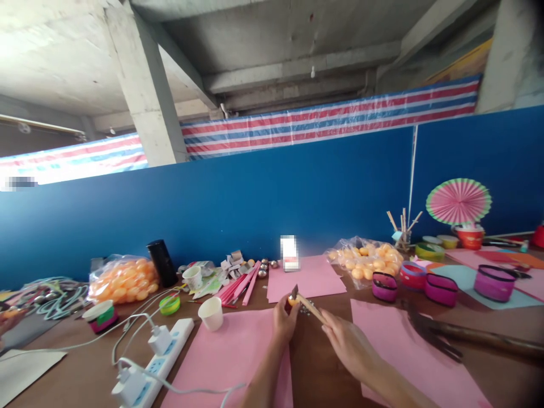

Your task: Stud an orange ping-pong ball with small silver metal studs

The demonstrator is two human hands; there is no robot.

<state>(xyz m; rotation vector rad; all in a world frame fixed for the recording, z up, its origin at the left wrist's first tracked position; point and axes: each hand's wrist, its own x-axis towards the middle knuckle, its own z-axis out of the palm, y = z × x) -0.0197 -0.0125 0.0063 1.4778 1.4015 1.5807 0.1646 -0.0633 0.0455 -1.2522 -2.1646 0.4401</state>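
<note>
A small orange ball (292, 301) is pinched in the fingers of the left hand (284, 321), held just above the worktop (314, 362) near its centre, between two pink paper sheets. The right hand (349, 345) grips a thin wooden stick (311, 309), fingers closed round it, w/ the tip meeting the ball; a dark bit at the ball's top is too small to tell. Judged step: joining stick & ball, mid-way. Next move prob. calls for a steady push along the stick's axis while the left hand braces the ball so it doesn't slip or dent.

Around: pink paper sheet (238, 357) at the near edge, paper cup (211, 313) left of the hands, power strip (157, 362) toward the near-left corner, bags of orange balls (123, 279) along the far edge, hammer (450, 334) at the right.
</note>
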